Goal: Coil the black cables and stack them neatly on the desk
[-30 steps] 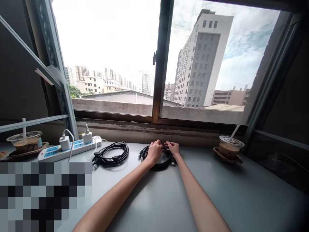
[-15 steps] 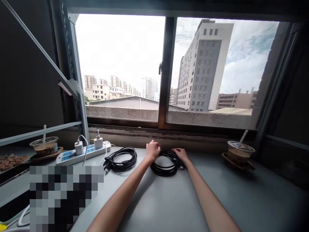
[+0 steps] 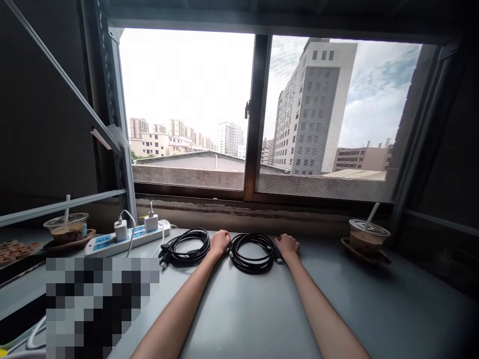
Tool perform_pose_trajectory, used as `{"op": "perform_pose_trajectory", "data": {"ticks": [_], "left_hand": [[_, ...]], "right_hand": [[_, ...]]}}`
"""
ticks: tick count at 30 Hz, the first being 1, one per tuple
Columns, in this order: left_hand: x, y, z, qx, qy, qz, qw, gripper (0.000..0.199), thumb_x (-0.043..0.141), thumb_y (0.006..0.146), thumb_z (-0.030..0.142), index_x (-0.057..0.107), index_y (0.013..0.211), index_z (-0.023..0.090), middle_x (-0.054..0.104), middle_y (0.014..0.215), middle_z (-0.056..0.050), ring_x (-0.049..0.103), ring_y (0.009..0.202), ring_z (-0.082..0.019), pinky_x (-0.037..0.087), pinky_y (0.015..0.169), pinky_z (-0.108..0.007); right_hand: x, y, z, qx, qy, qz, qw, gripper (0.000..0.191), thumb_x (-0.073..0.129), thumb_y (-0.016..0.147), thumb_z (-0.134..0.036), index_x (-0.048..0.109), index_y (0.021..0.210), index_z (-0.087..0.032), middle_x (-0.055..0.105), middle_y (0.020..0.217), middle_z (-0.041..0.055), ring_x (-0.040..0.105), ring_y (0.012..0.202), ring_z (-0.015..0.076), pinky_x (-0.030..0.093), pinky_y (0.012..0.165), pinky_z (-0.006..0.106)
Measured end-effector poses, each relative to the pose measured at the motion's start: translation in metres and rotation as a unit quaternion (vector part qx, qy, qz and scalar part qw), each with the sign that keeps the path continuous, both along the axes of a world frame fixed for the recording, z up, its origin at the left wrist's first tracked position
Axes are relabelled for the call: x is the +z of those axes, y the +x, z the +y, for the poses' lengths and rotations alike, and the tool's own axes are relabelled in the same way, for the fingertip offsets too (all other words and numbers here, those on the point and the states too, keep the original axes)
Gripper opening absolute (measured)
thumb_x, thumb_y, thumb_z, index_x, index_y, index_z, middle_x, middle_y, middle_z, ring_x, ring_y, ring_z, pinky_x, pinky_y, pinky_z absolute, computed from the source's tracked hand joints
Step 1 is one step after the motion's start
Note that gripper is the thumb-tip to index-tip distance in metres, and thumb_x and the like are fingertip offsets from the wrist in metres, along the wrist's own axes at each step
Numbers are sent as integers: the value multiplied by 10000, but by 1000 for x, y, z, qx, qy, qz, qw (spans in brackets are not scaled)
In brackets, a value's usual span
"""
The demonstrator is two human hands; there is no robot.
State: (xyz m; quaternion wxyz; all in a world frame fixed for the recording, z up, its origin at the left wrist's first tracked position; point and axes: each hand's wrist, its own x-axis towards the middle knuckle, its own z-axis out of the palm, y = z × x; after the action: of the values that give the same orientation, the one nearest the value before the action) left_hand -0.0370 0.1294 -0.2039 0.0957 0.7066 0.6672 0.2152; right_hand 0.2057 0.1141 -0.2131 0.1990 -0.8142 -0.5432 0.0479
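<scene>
Both hands are resting on the grey bench point(image 3: 262, 309), one at each side of a coiled black cable point(image 3: 252, 253). The left hand point(image 3: 219, 243) is lying with its fingers curled loosely against the coil's left edge, closed on nothing; the right hand point(image 3: 287, 246) is sitting flat at the coil's right edge, fingers relaxed and gripping nothing, near a small connector end. Two coils are lying on the bench in all: the one between the hands, and a second black cable coil point(image 3: 186, 247) just beside the left hand, toward the left. One white power strip with blue sockets point(image 3: 125, 237) is lying farther left with two white chargers point(image 3: 136, 226) standing plugged in. Two clear plastic drink cups with straws are standing on brown saucers, one at the far left point(image 3: 66, 229) and one at the far right point(image 3: 367, 236). Behind the coils the bench is ending at the wall below the window point(image 3: 258, 119). Toward the person, between and around the forearms, bare grey surface is spreading wide.
</scene>
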Motion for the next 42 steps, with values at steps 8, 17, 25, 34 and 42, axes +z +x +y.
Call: {"op": "perform_pose_trajectory", "data": {"ticks": [8, 17, 25, 34, 42], "left_hand": [[2, 1, -4, -7, 13, 25, 1000, 246, 512, 880, 327, 586, 1022, 140, 597, 1040, -72, 577, 936, -183, 482, 822, -394], [-1, 1, 0, -8, 10, 32, 999, 247, 511, 881, 325, 582, 1033, 143, 593, 1049, -72, 577, 928, -181, 487, 813, -387], [2, 2, -7, -7, 9, 46, 999, 246, 508, 882, 327, 586, 1031, 147, 591, 1066, -74, 571, 952, -185, 478, 834, -396], [6, 3, -14, 15, 15, 54, 998, 253, 513, 880, 324, 578, 1044, 143, 587, 1068, -77, 572, 952, -188, 481, 828, -399], [6, 1, -17, 3, 20, 55, 998, 245, 507, 882, 326, 583, 1030, 146, 588, 1063, -74, 569, 951, -186, 478, 831, -396]], "right_hand": [[-2, 1, 3, 7, -16, -37, 999, 286, 488, 896, -378, 601, 959, -123, 616, 966, 63, 587, 901, 166, 473, 820, 378], [-2, 3, 2, 9, -18, -30, 999, 297, 481, 897, -388, 602, 972, -128, 617, 973, 65, 586, 907, 167, 468, 828, 380], [-2, 5, 0, 10, -15, -5, 1000, 305, 480, 896, -401, 606, 976, -135, 621, 975, 64, 586, 914, 168, 462, 836, 381], [-1, 3, -3, 18, -9, 3, 1000, 306, 476, 897, -404, 612, 935, -133, 626, 937, 60, 589, 889, 163, 466, 822, 373], [-1, 4, -3, 20, -5, 8, 1000, 291, 480, 897, -391, 606, 943, -134, 619, 948, 58, 584, 896, 163, 465, 823, 373]]}}
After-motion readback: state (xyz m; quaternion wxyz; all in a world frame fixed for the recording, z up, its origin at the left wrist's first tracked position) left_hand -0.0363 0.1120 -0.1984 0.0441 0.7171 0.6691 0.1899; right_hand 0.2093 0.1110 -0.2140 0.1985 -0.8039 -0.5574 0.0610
